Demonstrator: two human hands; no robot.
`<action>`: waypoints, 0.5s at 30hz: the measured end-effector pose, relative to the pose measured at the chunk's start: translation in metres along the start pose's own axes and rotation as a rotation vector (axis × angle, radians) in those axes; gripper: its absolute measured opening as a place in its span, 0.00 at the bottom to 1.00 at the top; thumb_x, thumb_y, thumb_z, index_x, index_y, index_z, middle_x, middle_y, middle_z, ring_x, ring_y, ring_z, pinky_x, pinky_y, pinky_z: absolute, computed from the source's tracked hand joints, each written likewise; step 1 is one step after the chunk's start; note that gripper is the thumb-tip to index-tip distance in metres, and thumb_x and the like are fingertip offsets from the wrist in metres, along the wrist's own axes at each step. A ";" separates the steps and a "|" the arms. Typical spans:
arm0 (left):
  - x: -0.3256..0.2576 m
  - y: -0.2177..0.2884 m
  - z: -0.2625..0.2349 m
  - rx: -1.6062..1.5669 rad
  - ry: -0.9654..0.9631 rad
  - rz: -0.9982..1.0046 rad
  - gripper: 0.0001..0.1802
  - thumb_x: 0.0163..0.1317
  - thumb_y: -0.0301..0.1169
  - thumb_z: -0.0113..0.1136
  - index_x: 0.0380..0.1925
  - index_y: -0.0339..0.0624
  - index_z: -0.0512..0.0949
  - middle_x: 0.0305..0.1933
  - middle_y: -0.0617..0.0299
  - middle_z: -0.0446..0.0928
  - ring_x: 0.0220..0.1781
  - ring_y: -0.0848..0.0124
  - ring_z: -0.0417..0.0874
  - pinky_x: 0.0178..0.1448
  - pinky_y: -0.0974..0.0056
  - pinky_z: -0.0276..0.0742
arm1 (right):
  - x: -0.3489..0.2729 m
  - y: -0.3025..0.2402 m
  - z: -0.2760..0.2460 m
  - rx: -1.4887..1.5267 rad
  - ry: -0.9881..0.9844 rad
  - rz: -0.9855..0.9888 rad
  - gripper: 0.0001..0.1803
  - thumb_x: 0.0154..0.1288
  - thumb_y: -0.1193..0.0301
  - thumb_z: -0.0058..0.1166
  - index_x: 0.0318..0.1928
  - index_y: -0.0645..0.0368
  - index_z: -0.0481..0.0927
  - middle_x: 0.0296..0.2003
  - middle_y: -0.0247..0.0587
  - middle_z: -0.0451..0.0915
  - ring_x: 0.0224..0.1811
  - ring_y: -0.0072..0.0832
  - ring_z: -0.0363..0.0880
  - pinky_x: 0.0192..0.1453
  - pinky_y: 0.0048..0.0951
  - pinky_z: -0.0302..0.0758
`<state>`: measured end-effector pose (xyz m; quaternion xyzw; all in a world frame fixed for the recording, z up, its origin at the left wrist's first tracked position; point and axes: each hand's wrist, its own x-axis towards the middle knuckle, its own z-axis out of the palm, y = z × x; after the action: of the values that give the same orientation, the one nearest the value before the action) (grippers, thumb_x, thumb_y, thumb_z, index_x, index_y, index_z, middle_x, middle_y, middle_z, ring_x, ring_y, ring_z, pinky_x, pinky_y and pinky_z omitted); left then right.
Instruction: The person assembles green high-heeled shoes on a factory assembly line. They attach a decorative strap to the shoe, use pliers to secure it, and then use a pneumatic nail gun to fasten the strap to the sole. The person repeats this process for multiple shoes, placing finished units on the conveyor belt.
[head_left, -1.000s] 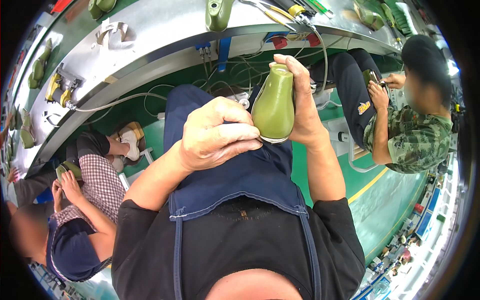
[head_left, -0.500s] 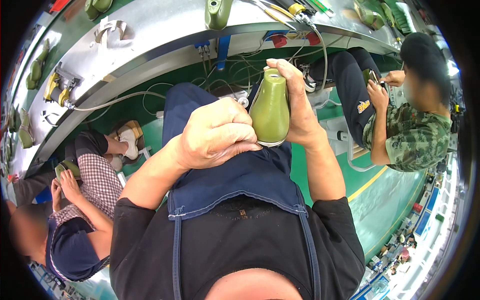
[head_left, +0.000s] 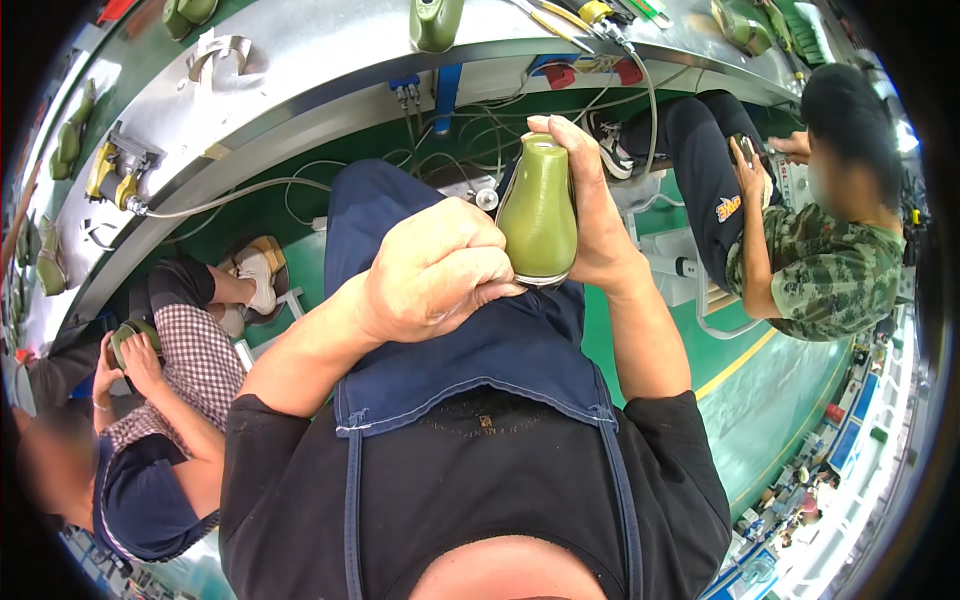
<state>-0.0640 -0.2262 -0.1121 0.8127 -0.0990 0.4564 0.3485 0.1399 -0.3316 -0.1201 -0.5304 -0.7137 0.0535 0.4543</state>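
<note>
A green shoe last [head_left: 542,222] stands over my lap, narrow end away from me and wide rounded end toward me. My right hand [head_left: 598,215] is wrapped round its right side, with the thumb by the narrow end. My left hand [head_left: 440,262] is closed in a fist against its lower left side, the thumb at the wide end's edge. What its fingers pinch is hidden. Thin dark material shows along the last's left edge. A small round metal piece [head_left: 487,199] appears just beyond my left knuckles.
A curved metal bench [head_left: 330,75] runs ahead, holding another green last [head_left: 436,24], a yellow air tool [head_left: 118,180] with a hose, and pliers [head_left: 555,25]. Cables [head_left: 480,130] hang beneath. Co-workers sit at left [head_left: 165,440] and right [head_left: 820,230].
My hands keep their hold, and the last shifts very slightly. At right, the co-worker's hands move apart; at left, the co-worker's hands shift on a green last.
</note>
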 end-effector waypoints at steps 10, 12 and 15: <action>0.002 -0.022 -0.005 -0.109 0.079 -0.236 0.23 0.61 0.37 0.76 0.53 0.43 0.81 0.58 0.49 0.78 0.59 0.53 0.79 0.62 0.54 0.77 | -0.002 -0.012 0.006 0.382 -0.098 0.471 0.74 0.42 0.74 0.83 0.84 0.59 0.43 0.72 0.48 0.64 0.70 0.37 0.70 0.74 0.38 0.70; -0.001 -0.035 0.003 -0.293 0.095 -0.381 0.30 0.70 0.45 0.67 0.67 0.43 0.76 0.71 0.43 0.70 0.73 0.49 0.70 0.76 0.51 0.67 | 0.002 -0.021 0.015 0.814 -0.073 0.651 0.74 0.44 0.78 0.80 0.84 0.57 0.39 0.74 0.47 0.62 0.75 0.36 0.65 0.76 0.38 0.68; -0.008 -0.046 0.017 -0.629 0.109 -0.595 0.29 0.78 0.42 0.55 0.73 0.41 0.68 0.67 0.52 0.74 0.68 0.63 0.75 0.73 0.58 0.69 | -0.006 -0.010 0.034 0.904 -0.092 0.753 0.76 0.44 0.73 0.84 0.84 0.60 0.38 0.73 0.49 0.63 0.75 0.36 0.66 0.74 0.37 0.69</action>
<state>-0.0354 -0.2046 -0.1458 0.6349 0.0238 0.3261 0.7001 0.1086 -0.3273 -0.1379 -0.4981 -0.4015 0.5331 0.5537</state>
